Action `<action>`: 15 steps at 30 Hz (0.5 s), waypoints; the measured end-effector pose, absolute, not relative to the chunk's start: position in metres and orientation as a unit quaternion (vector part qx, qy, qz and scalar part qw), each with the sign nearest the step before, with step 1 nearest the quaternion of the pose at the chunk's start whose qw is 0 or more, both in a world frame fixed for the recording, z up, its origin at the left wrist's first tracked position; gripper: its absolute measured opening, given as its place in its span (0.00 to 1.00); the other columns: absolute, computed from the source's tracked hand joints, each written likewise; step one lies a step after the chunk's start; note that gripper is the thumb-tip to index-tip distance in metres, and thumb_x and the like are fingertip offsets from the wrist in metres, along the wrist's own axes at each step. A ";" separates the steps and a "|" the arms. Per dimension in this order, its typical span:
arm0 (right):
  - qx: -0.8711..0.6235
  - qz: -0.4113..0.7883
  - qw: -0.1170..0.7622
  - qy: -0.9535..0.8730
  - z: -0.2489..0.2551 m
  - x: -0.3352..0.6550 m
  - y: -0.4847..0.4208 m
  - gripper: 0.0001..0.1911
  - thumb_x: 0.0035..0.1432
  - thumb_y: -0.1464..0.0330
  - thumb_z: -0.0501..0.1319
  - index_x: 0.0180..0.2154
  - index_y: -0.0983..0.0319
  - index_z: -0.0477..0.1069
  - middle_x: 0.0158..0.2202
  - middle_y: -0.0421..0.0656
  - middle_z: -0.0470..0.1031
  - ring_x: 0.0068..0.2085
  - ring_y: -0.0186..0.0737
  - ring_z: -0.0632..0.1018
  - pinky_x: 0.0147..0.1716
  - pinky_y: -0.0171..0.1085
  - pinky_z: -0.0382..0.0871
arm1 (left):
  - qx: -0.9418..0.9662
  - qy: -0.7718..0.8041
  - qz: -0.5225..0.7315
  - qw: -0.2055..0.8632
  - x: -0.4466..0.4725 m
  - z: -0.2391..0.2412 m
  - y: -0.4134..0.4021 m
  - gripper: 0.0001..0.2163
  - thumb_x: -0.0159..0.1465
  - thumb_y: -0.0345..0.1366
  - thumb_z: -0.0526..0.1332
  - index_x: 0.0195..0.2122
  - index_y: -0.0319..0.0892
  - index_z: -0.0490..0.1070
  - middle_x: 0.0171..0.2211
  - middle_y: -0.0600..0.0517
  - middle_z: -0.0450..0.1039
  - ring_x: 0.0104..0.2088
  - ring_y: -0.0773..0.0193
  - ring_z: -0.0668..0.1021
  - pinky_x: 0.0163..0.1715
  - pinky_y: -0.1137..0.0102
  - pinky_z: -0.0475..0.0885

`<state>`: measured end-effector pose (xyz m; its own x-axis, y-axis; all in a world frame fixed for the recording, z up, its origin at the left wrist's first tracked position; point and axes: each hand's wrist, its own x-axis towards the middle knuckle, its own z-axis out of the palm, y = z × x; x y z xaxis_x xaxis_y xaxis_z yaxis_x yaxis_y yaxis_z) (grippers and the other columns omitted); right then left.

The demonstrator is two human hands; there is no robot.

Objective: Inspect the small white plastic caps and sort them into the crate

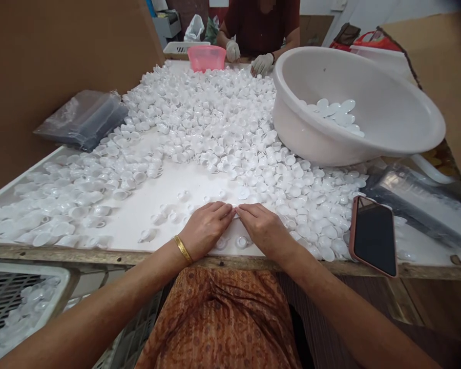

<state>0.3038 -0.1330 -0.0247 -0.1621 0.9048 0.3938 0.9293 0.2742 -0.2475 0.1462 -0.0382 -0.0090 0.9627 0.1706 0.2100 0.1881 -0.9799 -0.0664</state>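
Note:
My left hand [209,225] and my right hand [261,225] meet fingertip to fingertip over the near edge of the white tabletop [172,182]. Both have their fingers closed in a pinch, with a bit of a small white plastic piece showing between them; the fingers hide most of it. A loose white cap-like piece [242,242] lies just under my hands, and several more sit left of my left hand. Beyond them spreads a wide heap of small glossy white plastic pieces [215,120], reaching round to the right of my right hand.
A big white basin [303,136] with flat white ovals [346,107] stands at right. A phone [373,236] overhangs the front edge. Bagged dark packs [88,118] lie at left. Opposite, a person's gloved hands [262,65] work near a pink tub [206,57]. A crate [57,277] stands below left.

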 end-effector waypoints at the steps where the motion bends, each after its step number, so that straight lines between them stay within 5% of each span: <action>1: -0.601 -0.026 0.236 -0.763 -0.025 0.304 -0.133 0.13 0.57 0.78 0.54 0.45 0.68 0.69 0.42 0.53 0.73 0.44 0.45 0.73 0.42 0.41 0.71 | -0.990 -0.089 -0.099 0.045 0.146 -0.008 -0.039 0.12 0.65 0.30 0.50 0.46 0.35 0.66 0.41 0.44 0.70 0.42 0.59 0.71 0.41 0.64 0.71; 15: -0.625 0.056 0.344 -0.698 -0.043 0.301 -0.130 0.15 0.62 0.73 0.50 0.46 0.63 0.70 0.43 0.49 0.72 0.45 0.42 0.73 0.46 0.43 0.72 | -0.994 -0.088 -0.025 0.056 0.146 -0.003 -0.046 0.16 0.62 0.25 0.48 0.50 0.29 0.65 0.48 0.40 0.66 0.50 0.55 0.68 0.55 0.60 0.61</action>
<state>0.3013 -0.1302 -0.0430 0.0192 0.9115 0.4107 0.8350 0.2114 -0.5080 0.1460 -0.0461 -0.0031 0.9831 0.1731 0.0598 0.1787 -0.9781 -0.1063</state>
